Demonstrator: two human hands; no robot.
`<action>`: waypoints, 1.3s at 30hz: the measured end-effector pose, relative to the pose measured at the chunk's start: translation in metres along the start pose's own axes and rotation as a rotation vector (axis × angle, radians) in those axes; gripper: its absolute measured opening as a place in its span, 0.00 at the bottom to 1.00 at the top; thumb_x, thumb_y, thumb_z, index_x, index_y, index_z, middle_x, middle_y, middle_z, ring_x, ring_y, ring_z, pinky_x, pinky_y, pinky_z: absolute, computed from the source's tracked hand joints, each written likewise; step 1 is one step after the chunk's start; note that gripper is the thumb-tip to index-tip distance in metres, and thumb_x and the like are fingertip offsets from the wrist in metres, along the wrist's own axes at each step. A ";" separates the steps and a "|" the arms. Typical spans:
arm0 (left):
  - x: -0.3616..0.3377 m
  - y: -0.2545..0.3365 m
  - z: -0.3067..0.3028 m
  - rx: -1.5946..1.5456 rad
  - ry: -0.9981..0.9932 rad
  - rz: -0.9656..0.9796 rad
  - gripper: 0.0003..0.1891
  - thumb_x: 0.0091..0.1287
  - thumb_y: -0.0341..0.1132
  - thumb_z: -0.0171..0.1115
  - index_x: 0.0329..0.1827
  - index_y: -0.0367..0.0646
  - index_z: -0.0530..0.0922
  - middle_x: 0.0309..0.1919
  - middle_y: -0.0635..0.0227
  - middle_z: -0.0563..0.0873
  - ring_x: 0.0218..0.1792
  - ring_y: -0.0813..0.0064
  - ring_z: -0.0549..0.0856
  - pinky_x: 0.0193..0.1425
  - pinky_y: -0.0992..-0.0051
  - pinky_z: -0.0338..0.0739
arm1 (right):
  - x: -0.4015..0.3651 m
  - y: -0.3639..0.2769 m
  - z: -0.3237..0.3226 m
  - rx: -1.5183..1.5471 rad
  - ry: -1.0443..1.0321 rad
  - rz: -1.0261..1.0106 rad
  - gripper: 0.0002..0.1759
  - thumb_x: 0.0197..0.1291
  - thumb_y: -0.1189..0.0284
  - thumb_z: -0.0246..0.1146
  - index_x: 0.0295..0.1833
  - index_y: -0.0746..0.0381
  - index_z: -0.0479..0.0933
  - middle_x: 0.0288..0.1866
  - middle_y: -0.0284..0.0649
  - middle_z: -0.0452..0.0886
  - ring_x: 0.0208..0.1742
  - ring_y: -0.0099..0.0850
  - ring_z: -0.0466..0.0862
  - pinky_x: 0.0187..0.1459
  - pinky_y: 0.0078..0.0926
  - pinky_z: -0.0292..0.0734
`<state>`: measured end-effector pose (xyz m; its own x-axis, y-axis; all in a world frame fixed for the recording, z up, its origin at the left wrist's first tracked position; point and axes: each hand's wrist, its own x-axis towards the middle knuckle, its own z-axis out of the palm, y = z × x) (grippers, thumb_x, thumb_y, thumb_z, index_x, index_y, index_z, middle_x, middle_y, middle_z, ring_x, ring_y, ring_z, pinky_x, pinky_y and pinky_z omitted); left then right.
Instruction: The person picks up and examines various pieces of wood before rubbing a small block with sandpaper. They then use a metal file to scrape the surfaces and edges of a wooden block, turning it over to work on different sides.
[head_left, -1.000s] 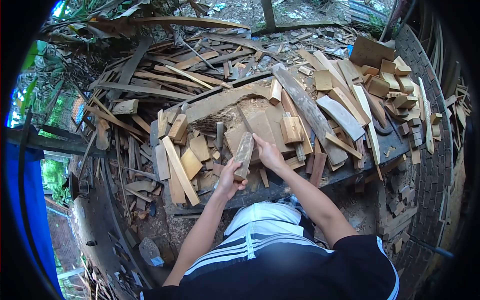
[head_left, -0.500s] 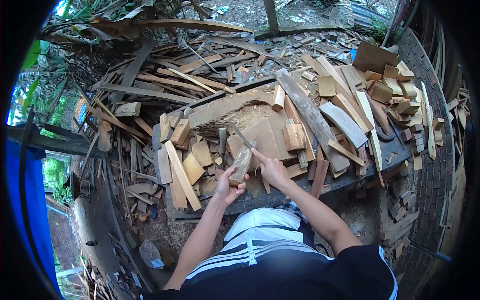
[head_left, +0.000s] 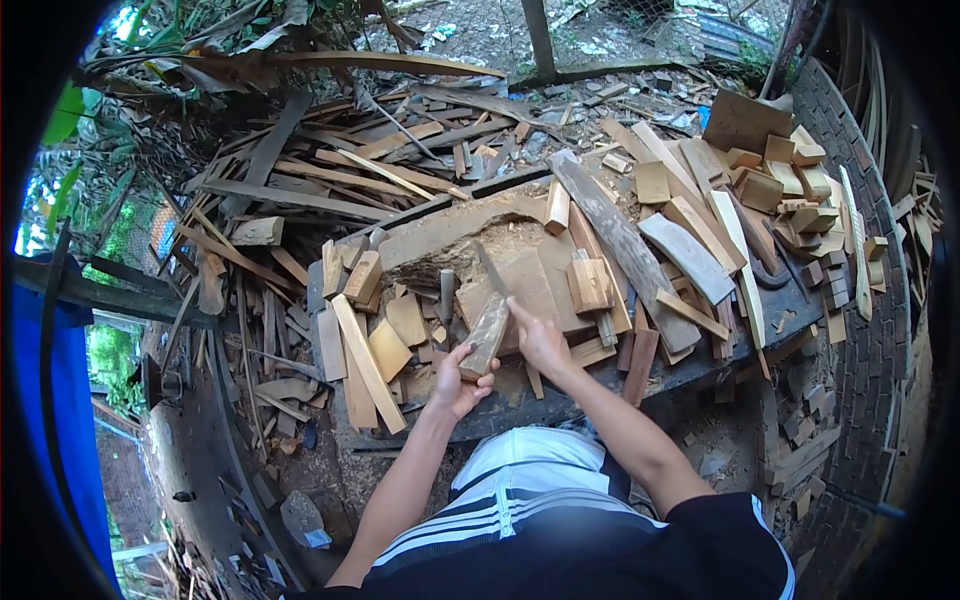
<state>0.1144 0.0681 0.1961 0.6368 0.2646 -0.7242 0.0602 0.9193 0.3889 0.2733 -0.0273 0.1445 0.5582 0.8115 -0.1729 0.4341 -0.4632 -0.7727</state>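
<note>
Gripping the lower end of a wood block (head_left: 487, 335), the left hand (head_left: 458, 383) props it tilted near the workbench (head_left: 520, 398) front edge. I note the right hand (head_left: 541, 343) clenched on a thin dark blade (head_left: 492, 268), beside the block's upper end.

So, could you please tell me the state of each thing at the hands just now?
wood block: stood on end on the bench, leaning a little, gripped low down.
left hand: closed around the block's lower end.
right hand: closed on the knife, next to the block's top.
knife: held, dark blade pointing away from the person, above the block.
bench: strewn with loose offcuts.
</note>
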 end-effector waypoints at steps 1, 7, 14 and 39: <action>0.002 0.002 0.002 -0.001 -0.006 0.008 0.22 0.76 0.46 0.41 0.60 0.36 0.69 0.37 0.54 0.81 0.21 0.75 0.73 0.17 0.79 0.67 | -0.011 -0.010 -0.005 -0.003 -0.027 0.017 0.28 0.68 0.69 0.54 0.73 0.38 0.69 0.33 0.63 0.82 0.37 0.62 0.83 0.41 0.57 0.80; -0.001 -0.003 0.008 -0.033 0.017 -0.006 0.21 0.76 0.46 0.42 0.58 0.36 0.69 0.37 0.55 0.81 0.20 0.75 0.72 0.17 0.79 0.67 | -0.007 0.002 -0.007 -0.098 -0.096 -0.028 0.28 0.69 0.67 0.55 0.74 0.36 0.68 0.34 0.58 0.84 0.37 0.57 0.86 0.41 0.56 0.81; -0.001 -0.005 0.007 -0.004 0.032 0.015 0.20 0.78 0.45 0.39 0.58 0.37 0.69 0.36 0.56 0.80 0.20 0.74 0.72 0.17 0.78 0.65 | -0.047 -0.027 -0.021 0.003 -0.130 -0.074 0.31 0.67 0.73 0.54 0.75 0.39 0.67 0.35 0.63 0.82 0.37 0.59 0.84 0.40 0.55 0.78; 0.004 -0.011 0.011 -0.061 0.050 0.023 0.26 0.81 0.54 0.30 0.56 0.41 0.69 0.33 0.57 0.80 0.21 0.72 0.72 0.17 0.77 0.62 | -0.006 0.020 -0.005 -0.052 -0.002 0.012 0.29 0.68 0.68 0.56 0.74 0.38 0.69 0.33 0.60 0.83 0.36 0.60 0.85 0.39 0.56 0.82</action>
<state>0.1248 0.0556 0.1955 0.5982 0.2988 -0.7435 -0.0019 0.9284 0.3716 0.2823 -0.0429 0.1331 0.5619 0.8067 -0.1830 0.4640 -0.4905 -0.7376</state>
